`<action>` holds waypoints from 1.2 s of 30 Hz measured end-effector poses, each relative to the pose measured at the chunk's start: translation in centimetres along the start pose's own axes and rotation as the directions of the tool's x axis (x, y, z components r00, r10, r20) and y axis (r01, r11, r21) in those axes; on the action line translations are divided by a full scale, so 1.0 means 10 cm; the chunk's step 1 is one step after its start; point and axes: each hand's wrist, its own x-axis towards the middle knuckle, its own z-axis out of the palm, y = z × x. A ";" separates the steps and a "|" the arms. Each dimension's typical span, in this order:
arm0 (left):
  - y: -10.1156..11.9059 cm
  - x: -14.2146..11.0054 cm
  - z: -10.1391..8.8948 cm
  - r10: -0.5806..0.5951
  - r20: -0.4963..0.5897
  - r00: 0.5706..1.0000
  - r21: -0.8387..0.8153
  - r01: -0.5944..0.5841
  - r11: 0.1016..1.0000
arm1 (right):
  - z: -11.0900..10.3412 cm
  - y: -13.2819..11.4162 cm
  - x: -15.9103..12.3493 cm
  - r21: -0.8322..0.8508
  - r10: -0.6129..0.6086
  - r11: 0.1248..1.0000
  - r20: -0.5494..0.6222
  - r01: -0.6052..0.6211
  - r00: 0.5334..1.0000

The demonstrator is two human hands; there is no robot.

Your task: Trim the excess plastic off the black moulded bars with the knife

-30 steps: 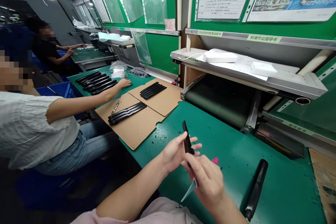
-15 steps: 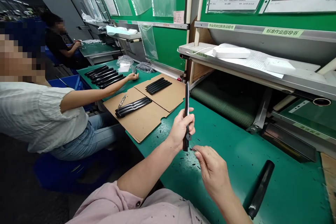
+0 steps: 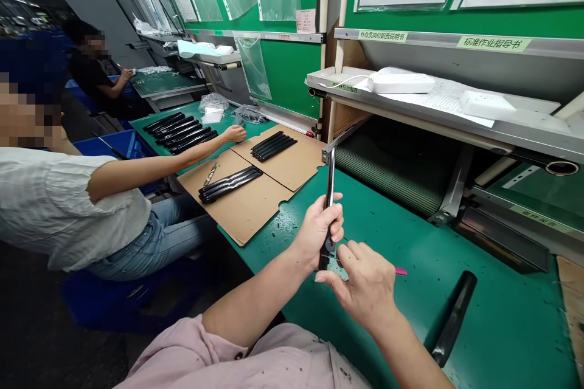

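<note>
My left hand (image 3: pixel 319 228) is wrapped round a long, glossy black plastic strip (image 3: pixel 330 179), held nearly upright above the green table. Close to the strip's lower end is my right hand (image 3: pixel 365 276), its fingers curled round a slim trimming knife whose pink end (image 3: pixel 400 271) sticks out past the knuckles. The knife's thin blade lies against or just beside the strip; I cannot tell which. Most of the knife's handle is hidden by my fingers. Another black plastic piece (image 3: pixel 456 316) lies on the table to the right of my right forearm.
Black scraps dot the green table (image 3: pixel 383 219). Cardboard sheets (image 3: pixel 241 219) at left carry two black strip bundles (image 3: pixel 230 183) and a small cutter (image 3: pixel 210 174). A co-worker's arm (image 3: pixel 150 173) reaches over the table beside more black strips (image 3: pixel 177 132). A shelf (image 3: pixel 410 106) overhangs a conveyor belt (image 3: pixel 387 170).
My right hand has moved up and left to the strip's lower end and turned, so the knife's pink end now shows. The strip has dropped slightly. The co-worker's hand has shifted a little.
</note>
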 end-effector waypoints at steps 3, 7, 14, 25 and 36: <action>0.01 0.00 0.02 0.008 -0.032 0.999 -0.048 -0.010 0.999 | 0.01 -0.02 -0.01 0.010 0.002 1.000 -0.036 -0.001 0.999; 0.02 0.01 0.05 0.044 -0.084 0.995 -0.086 -0.051 0.995 | 0.02 -0.03 -0.02 0.017 0.024 1.000 -0.063 -0.023 0.998; 0.02 0.01 0.04 0.062 -0.113 0.992 -0.078 -0.071 0.994 | 0.06 -0.03 -0.01 0.022 0.072 0.997 -0.044 -0.071 0.996; 0.06 0.05 -0.05 0.020 -0.050 0.999 -0.211 -0.030 0.977 | 0.02 0.02 -0.08 0.111 -0.028 0.993 -0.084 0.037 0.996; 0.05 -0.01 -0.07 -0.034 0.076 0.997 -0.209 0.049 0.977 | -0.01 0.08 0.06 0.056 0.007 0.998 0.039 -0.009 0.999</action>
